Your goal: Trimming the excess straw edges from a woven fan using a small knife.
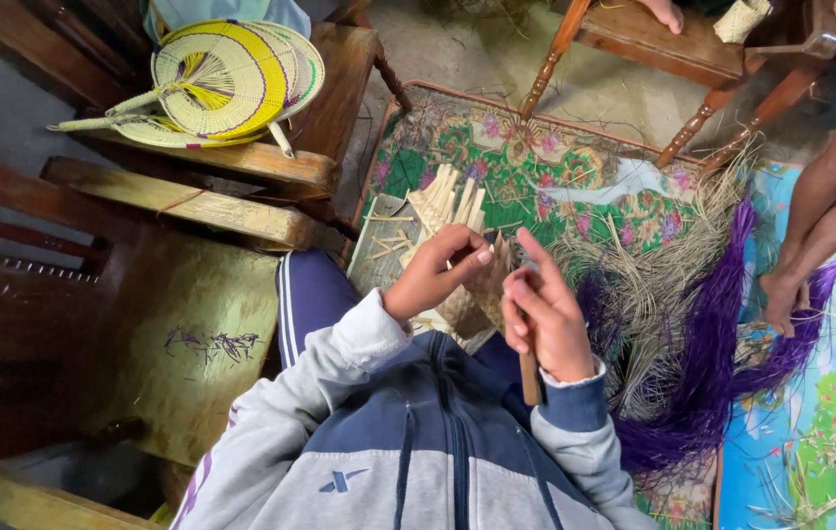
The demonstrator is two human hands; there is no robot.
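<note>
Round woven yellow fans (227, 83) lay stacked on a worn wooden chair (271, 167) at left, while the left hand (435, 272) pinched a fanned bundle of pale flat straw strips (452, 211) above the lap, the right hand (546, 319), grip clamped on a wooden-handled tool (530, 378), beside tangled purple fibres (707, 383) on the patterned floor mat (555, 167).

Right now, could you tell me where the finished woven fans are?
In the head view, the woven fans lie stacked at upper left on a wooden chair.

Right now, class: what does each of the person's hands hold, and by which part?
The left hand pinches the woven straw piece at its middle. The right hand grips a brown wooden handle near its top; its working end is hidden.
</note>
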